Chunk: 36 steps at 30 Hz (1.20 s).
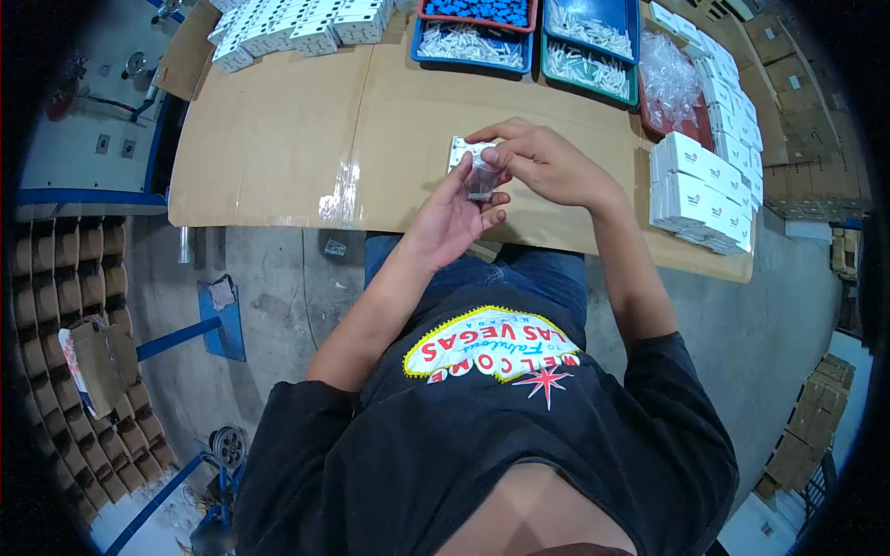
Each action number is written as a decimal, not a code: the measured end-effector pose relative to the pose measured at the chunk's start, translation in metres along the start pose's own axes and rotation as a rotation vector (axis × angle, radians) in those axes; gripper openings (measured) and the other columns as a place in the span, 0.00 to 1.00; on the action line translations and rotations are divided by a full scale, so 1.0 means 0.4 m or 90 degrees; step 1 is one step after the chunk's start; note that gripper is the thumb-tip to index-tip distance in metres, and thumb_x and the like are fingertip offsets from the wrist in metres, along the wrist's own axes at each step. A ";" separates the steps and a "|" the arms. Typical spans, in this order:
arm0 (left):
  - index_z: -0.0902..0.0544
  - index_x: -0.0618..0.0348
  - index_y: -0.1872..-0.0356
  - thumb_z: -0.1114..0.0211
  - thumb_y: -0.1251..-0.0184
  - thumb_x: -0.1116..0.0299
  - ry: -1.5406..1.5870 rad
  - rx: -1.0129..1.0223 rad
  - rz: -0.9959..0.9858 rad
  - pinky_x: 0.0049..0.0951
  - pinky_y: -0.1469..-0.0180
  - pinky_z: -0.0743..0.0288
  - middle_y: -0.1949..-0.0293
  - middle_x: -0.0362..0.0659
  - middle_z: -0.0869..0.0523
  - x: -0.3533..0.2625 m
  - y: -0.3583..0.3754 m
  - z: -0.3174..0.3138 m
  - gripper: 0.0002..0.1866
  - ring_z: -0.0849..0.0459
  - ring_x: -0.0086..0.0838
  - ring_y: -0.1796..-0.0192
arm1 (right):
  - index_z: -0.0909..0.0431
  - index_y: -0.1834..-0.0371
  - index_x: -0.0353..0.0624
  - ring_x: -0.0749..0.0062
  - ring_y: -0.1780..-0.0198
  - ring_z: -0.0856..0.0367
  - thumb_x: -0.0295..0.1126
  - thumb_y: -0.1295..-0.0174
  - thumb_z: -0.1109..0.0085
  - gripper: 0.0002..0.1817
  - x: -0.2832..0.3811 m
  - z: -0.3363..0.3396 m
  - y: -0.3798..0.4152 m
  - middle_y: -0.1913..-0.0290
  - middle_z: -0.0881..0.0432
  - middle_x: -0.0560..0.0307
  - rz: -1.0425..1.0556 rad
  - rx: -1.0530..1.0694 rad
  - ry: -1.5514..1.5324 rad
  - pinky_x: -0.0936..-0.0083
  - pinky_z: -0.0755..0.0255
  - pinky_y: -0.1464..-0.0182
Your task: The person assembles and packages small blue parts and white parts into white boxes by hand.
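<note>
In the head view, my left hand (447,218) is curled palm-up round a small clear plastic piece (481,181), which looks like a little bag or sleeve. From the upper right, my right hand (547,165) pinches the top of the same piece between thumb and fingers. Just beyond the fingers lies a small white box (457,153), partly hidden by my hands. Both hands are over the near edge of the cardboard-covered table (269,139).
White boxes (320,28) are stacked at the back left, and more white cartons (700,190) at the right. Blue trays (470,63) and a green tray (593,83) hold small white parts. A red tray (476,11) holds blue pieces. Clear plastic bags (669,79) fill another bin.
</note>
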<state>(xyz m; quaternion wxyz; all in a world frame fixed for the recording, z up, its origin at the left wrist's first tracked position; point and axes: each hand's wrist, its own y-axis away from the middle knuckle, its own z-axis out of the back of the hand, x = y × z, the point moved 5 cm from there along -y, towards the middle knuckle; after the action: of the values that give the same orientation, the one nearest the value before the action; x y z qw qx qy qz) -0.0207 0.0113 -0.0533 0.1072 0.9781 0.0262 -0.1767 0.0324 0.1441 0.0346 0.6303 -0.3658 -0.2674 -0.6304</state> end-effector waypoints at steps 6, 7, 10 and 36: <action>0.21 0.52 0.39 0.46 0.19 0.44 -0.008 -0.010 -0.004 0.31 0.47 0.19 0.46 0.40 0.15 0.003 0.000 0.014 0.24 0.15 0.29 0.49 | 0.15 0.52 0.32 0.62 0.39 0.22 0.45 0.19 0.54 0.25 -0.041 -0.055 -0.014 0.37 0.18 0.47 -0.080 0.059 -0.156 0.69 0.23 0.45; 0.21 0.51 0.39 0.46 0.19 0.44 0.003 -0.008 0.002 0.32 0.47 0.19 0.46 0.40 0.15 0.002 0.000 0.010 0.24 0.15 0.29 0.49 | 0.15 0.52 0.32 0.62 0.39 0.22 0.45 0.19 0.54 0.25 -0.040 -0.052 -0.015 0.37 0.18 0.47 -0.082 0.059 -0.158 0.69 0.23 0.45; 0.21 0.50 0.39 0.47 0.19 0.43 0.007 0.008 -0.001 0.32 0.48 0.19 0.46 0.40 0.15 -0.003 -0.003 0.010 0.24 0.16 0.29 0.49 | 0.15 0.48 0.33 0.63 0.42 0.20 0.45 0.18 0.56 0.25 -0.054 -0.057 -0.017 0.40 0.16 0.50 -0.224 0.103 -0.324 0.67 0.24 0.44; 0.22 0.58 0.36 0.47 0.19 0.45 -0.044 -0.171 0.064 0.30 0.49 0.21 0.52 0.38 0.15 0.027 -0.019 0.116 0.27 0.17 0.27 0.53 | 0.15 0.56 0.37 0.40 0.51 0.15 0.27 0.38 0.41 0.10 -0.761 0.620 0.068 0.57 0.13 0.37 -0.338 -0.547 0.467 0.54 0.22 0.46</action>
<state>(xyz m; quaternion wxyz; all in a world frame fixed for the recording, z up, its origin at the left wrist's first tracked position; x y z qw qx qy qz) -0.0268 0.0087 -0.1010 0.2464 0.9484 -0.0031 -0.1995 0.0714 0.5228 -0.0655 0.2996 -0.2676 0.1621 -0.9013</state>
